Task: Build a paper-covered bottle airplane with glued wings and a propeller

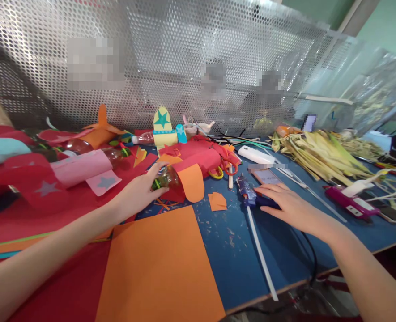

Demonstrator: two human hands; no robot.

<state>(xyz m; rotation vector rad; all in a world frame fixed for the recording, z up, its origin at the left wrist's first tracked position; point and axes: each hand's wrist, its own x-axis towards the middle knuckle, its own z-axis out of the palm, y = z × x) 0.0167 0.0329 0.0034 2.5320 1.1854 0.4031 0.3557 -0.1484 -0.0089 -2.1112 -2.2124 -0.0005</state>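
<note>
My left hand (pixel 139 192) is closed around the neck end of a clear green plastic bottle (pixel 171 177). The bottle lies on its side, wrapped in red paper (pixel 202 162) with an orange paper fin (pixel 193 182). My right hand (pixel 290 205) is at a blue glue gun (pixel 248 193) lying on the table, its handle between my thumb and fingers. A long white glue stick (pixel 260 250) sticks out of the gun's back towards me. Near the gun is a small orange paper scrap (pixel 217 201). Scissors with orange and yellow handles (pixel 217 172) lie just past the bottle.
A large orange sheet (pixel 160 268) covers the near middle of the blue table (pixel 238 268). Paper-decorated bottles (pixel 80 167) crowd the left. On the right are a phone (pixel 265 176), a purple power strip (pixel 352 203) and dried husks (pixel 325 156). A perforated metal screen (pixel 171 58) stands behind.
</note>
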